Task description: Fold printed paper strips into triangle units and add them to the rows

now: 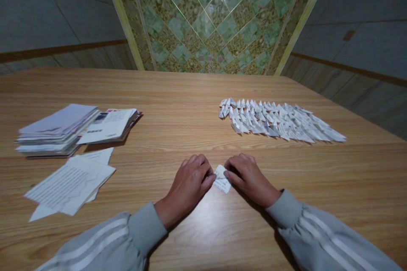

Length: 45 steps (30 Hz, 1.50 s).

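A small folded piece of printed paper (222,183) is between my two hands, low over the wooden table near the middle. My left hand (193,180) pinches its left edge between thumb and curled fingers. On the other side, my right hand (249,177) grips the upper right edge with thumb and bent fingers. The paper's lower corner points toward me. Parts of its edges are hidden under my fingertips.
Rows of several folded paper pieces (280,122) stand at the back right of the table (178,101). At the left are a stack of papers (60,123), a booklet pile (111,125) and loose printed sheets (71,182). A tiled wall (206,21) rises behind.
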Available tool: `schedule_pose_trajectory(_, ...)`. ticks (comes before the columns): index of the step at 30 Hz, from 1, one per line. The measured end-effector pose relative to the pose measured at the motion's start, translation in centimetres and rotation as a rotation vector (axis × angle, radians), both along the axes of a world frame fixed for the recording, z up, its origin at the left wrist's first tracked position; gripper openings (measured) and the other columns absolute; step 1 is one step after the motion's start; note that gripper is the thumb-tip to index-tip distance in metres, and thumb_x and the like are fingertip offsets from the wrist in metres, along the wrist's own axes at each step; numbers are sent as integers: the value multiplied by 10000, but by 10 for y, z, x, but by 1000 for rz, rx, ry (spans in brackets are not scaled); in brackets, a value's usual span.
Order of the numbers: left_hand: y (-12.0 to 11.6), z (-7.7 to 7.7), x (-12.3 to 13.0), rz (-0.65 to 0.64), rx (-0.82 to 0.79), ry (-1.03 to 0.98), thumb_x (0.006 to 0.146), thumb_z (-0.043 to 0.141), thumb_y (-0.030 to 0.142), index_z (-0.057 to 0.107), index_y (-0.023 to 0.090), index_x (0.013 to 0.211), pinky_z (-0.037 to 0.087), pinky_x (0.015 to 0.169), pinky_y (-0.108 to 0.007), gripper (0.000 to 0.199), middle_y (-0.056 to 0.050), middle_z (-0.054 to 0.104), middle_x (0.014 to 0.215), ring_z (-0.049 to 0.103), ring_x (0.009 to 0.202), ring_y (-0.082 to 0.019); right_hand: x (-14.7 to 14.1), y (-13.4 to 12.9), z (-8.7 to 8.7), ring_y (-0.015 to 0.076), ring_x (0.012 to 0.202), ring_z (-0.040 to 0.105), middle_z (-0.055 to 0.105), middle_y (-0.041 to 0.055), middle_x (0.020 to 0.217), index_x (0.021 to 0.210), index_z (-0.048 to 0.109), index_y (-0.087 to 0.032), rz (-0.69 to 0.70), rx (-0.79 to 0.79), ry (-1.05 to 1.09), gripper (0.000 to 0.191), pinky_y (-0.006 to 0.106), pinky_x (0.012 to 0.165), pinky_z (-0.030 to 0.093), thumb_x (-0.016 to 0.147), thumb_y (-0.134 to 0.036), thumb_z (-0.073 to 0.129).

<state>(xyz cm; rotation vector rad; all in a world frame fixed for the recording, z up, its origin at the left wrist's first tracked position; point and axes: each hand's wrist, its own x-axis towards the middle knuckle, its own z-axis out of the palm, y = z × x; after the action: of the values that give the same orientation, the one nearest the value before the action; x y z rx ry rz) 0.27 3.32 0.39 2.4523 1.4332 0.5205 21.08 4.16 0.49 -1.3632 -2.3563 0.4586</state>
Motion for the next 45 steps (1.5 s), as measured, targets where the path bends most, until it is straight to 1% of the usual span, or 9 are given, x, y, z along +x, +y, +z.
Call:
schedule_pose_trajectory(4,0,1,1,28,9,37,907,625,261,613,176,826,403,754,-347,118,-41,589,890,535,870,-227,0,1,-1,184,851,553,653,-4,835,853,602,-193,-14,12,-4,74,331,817,321,914,-215,638)
schedule_pose_trajectory(11,2,2,2,4,32,90,909,628,253,602,186,870,398,740,-344,82,-38,605,908,534,877,-226,-6,-4,-2,207,855,549,652,18,852,872,594,-186,-45,115,-151,68,348,829,319,915,-216,638)
schedule_pose_trajectory(15,3,-2,2,-98,112,64,936,601,232,626,213,957,397,748,-336,38,-36,618,980,535,908,-215,-9,-6,-4,218,857,545,652,28,858,887,587,-181,-60,174,-209,63,353,826,316,908,-205,642)
schedule_pose_trajectory(20,3,-5,2,-233,237,66,975,544,278,655,281,1104,401,774,-347,170,-42,650,1090,540,983,-220,-10,-7,-5,221,836,535,639,31,849,899,571,-181,-78,228,-238,83,365,827,310,921,-237,629)
schedule_pose_trajectory(25,2,-3,0,-283,229,106,974,532,297,682,241,1048,422,801,-371,176,-39,697,1116,559,994,-228,-5,-9,-5,230,850,520,628,44,870,893,552,-182,-111,233,-259,70,373,832,302,934,-221,594)
schedule_pose_trajectory(29,2,-6,-1,-297,229,81,969,539,286,679,246,1084,433,842,-394,186,-35,703,1173,558,1060,-241,-1,-10,-7,236,842,506,622,54,862,877,554,-185,-127,259,-311,74,384,840,292,943,-217,565)
schedule_pose_trajectory(34,3,-11,-1,-285,185,35,946,586,264,681,246,1085,446,852,-400,169,-40,706,1176,579,1047,-241,-2,-7,-5,241,862,514,636,60,876,883,580,-183,-125,230,-322,69,386,849,289,939,-221,575)
schedule_pose_trajectory(40,5,-11,0,-277,132,-38,927,618,222,689,258,1065,445,857,-367,159,-21,712,1142,585,1024,-217,-4,-8,5,221,860,531,648,36,859,866,603,-191,-139,137,-178,87,353,818,314,947,-213,579)
schedule_pose_trajectory(45,5,-12,0,-276,140,-55,939,603,241,687,247,1043,443,867,-369,134,-31,711,1128,582,1018,-215,-9,-12,6,226,853,522,646,42,867,868,605,-187,-163,122,-154,64,346,783,328,905,-223,644)
